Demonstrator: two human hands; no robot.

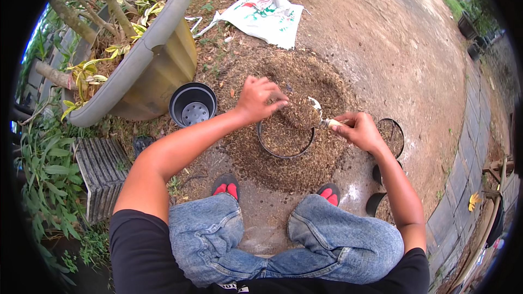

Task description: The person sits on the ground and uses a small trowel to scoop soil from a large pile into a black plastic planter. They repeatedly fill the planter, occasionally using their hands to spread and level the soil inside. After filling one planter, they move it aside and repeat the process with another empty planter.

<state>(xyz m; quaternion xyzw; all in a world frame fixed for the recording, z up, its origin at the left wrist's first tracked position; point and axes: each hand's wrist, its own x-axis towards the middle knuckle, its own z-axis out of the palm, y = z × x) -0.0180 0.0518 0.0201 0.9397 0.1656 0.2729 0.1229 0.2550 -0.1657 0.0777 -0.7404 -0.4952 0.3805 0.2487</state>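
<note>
My right hand [357, 130] grips the light handle of a hand trowel [316, 108]. The trowel's blade carries a heap of brown, husk-like potting mix [301, 115] above the far side of a black plastic pot [286, 157]. That pot is filled nearly to its rim with the same mix and stands in a wide mound of it [282, 175]. Just left of the loaded blade is my left hand [261, 99], its fingers bent and thumb stretched toward the heap. Whether its fingers touch the mix I cannot tell.
An unfilled black pot [194, 106] with drain holes stands beside a large yellow-grey planter [163, 77]. Beyond the mound lies a printed white sack [265, 14]. Several black pots [391, 136] line my right side. A ridged grey block [104, 175] sits at left.
</note>
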